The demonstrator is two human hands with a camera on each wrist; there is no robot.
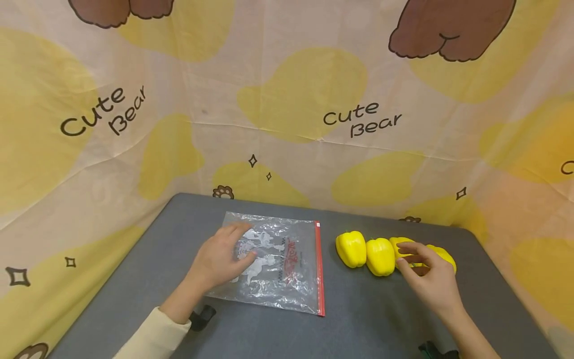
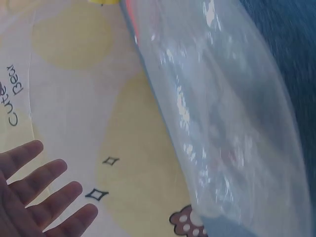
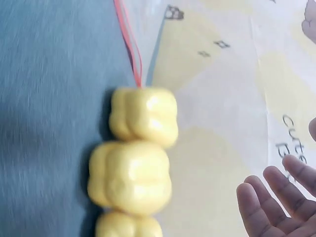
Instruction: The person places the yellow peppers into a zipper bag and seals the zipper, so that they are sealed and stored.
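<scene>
A clear plastic zip bag (image 1: 273, 296) with white and red print lies flat, its red zip edge (image 1: 320, 269) to the right. Over the bag's left part is my left hand (image 1: 219, 257), fingers spread and holding nothing; whether it touches the bag is unclear. Several yellow bell peppers (image 1: 352, 249) sit in a row right of the bag. My right hand (image 1: 432, 281), fingers loosely bent, is in front of the right-hand peppers and partly hides them. The right wrist view shows peppers (image 3: 131, 175) beside that hand (image 3: 281, 202), whose fingers are apart from them.
Everything lies on a dark grey table (image 1: 363, 329). A hanging cloth (image 1: 287, 99) printed with yellow patches, bears and lettering surrounds its back and sides. Dark straps (image 1: 203, 317) are at both wrists.
</scene>
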